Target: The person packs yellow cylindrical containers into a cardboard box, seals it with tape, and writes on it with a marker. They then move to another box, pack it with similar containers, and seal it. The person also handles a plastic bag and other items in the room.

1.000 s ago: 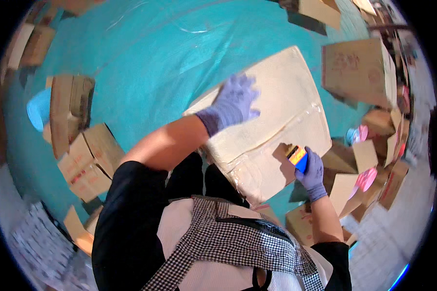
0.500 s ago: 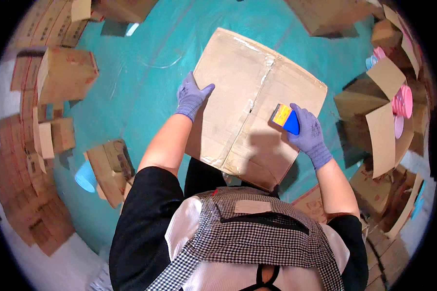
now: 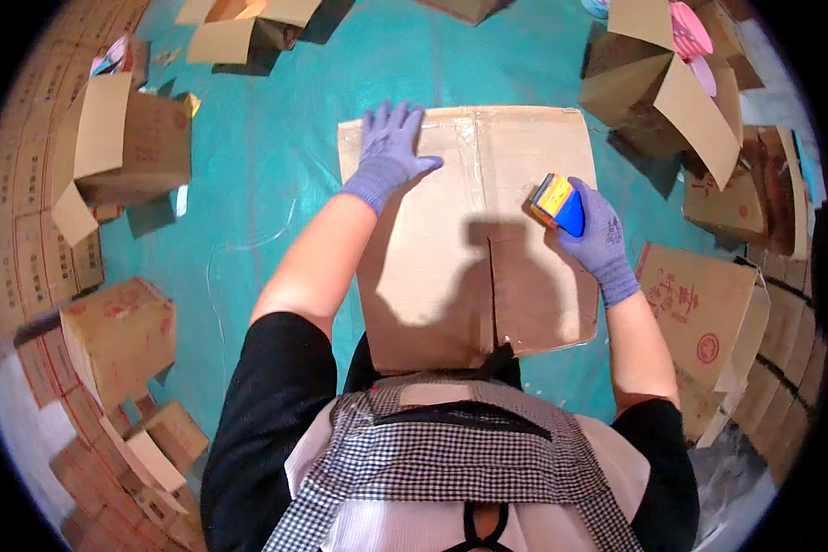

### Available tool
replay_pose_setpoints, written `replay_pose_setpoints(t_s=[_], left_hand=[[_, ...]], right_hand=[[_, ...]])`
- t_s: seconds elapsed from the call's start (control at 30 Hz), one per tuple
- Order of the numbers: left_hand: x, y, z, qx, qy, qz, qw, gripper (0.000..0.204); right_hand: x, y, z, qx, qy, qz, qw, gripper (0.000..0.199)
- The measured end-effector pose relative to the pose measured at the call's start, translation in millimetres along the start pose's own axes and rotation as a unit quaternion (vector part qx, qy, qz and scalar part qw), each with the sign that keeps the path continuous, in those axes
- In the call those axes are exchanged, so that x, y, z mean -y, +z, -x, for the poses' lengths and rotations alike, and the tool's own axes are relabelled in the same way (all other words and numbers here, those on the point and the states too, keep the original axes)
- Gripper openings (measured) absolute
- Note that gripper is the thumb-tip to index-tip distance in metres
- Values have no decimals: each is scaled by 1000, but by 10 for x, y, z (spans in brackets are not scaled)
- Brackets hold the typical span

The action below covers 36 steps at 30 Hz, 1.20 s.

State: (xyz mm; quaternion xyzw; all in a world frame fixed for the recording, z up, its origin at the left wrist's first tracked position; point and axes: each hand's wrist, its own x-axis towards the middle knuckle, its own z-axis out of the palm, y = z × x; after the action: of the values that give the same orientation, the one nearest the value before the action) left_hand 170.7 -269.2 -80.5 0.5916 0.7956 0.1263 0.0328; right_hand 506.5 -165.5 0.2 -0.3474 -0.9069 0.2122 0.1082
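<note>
A brown cardboard box (image 3: 432, 239) is in front of me, close to my body, with a seam down its upper face. Clear tape (image 3: 470, 147) shows on the far part of the seam; its near part is a dark line. My left hand (image 3: 393, 147), in a purple-grey glove, lies with spread fingers on the box's far left corner. In my right hand (image 3: 597, 235), gloved alike, is a blue hand-held tool (image 3: 559, 204) with a yellow-orange face and dark edge. It is over the right part of the box; whether it touches the cardboard I cannot tell.
Open cartons stand at the far left (image 3: 133, 138) and far right (image 3: 639, 87), the right one with pink items (image 3: 690, 32). A closed carton (image 3: 124, 336) is at left, a printed one (image 3: 699, 308) at right. Stacked cartons line both sides of the green floor (image 3: 258, 184).
The box has turned so its seam runs nearly straight away from me. My left hand has shifted to its far corner, fingers now spread. My right hand keeps the tool. The surroundings have swung round.
</note>
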Motion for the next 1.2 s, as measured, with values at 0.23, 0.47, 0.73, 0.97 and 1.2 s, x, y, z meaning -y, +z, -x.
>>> replay_pose_setpoints(t_s=[0.23, 0.47, 0.73, 0.97, 1.2], left_hand=[[-212, 220, -879, 244, -20, 119, 962, 90], [-229, 87, -943, 309, -41, 65, 948, 93], [-485, 369, -1269, 250, -28, 116, 961, 74], [-496, 272, -1112, 267, 49, 161, 949, 56], [-398, 194, -1199, 302, 69, 164, 937, 53]], right_hand=[[474, -151, 343, -98, 122, 20, 987, 62], [1157, -254, 1705, -268, 282, -198, 900, 65], [1664, 67, 1861, -268, 442, -151, 843, 69], [1932, 264, 1214, -291, 526, -228, 766, 72], [2036, 457, 709, -178, 504, -96, 840, 76]])
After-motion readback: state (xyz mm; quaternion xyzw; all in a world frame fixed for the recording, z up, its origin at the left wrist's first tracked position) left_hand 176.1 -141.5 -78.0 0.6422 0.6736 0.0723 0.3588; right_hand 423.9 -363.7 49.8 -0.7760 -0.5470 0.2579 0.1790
